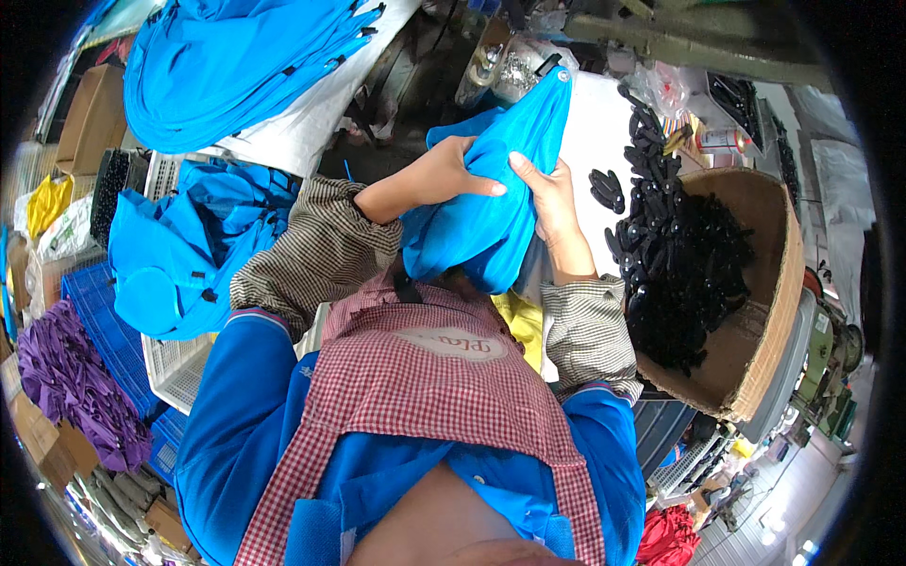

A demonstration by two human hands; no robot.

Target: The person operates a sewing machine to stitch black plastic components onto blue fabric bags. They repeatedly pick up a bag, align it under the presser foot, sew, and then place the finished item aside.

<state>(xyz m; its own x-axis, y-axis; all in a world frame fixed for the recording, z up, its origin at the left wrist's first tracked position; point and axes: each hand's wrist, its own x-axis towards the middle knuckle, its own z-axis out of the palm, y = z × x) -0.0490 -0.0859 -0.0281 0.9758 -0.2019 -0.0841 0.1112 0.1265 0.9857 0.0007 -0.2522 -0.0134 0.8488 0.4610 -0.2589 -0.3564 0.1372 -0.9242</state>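
Left hand (pixel 442 174) gripped the blue fabric (pixel 472 238), right hand (pixel 553 200) pinched its right edge, and over to the right, black pieces (pixel 684 269) lay piled in a cardboard box (pixel 769 363)!

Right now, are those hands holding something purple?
No, the left hand and right hand hold blue cloth; the purple cloth lies apart, at left.

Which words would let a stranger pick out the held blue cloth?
Find the cardboard box of black parts. Left of it, the left hand and right hand hold the blue cloth. Unlike the blue piles farther left, it is gripped.
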